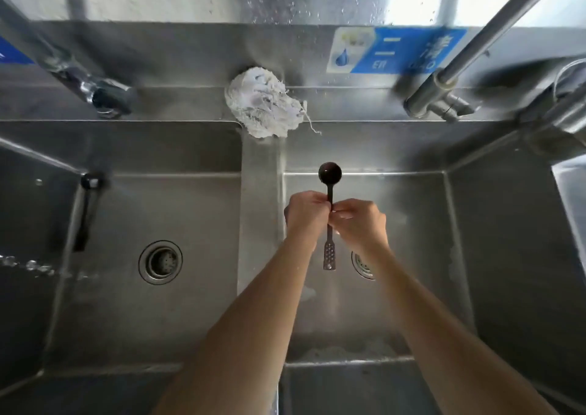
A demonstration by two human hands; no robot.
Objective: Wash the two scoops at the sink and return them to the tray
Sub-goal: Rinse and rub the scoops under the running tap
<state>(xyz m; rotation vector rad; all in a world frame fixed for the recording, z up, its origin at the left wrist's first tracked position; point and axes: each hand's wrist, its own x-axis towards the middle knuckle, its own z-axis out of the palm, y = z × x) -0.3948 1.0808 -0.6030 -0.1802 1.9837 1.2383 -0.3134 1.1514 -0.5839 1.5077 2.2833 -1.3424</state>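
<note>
Midway, scoop: left grip, right grip

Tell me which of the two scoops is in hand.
The scoop over the right basin, its handle pinched by the left hand and right hand, bowl pointing away. The other scoop lies untouched against the left basin's left wall.
</note>
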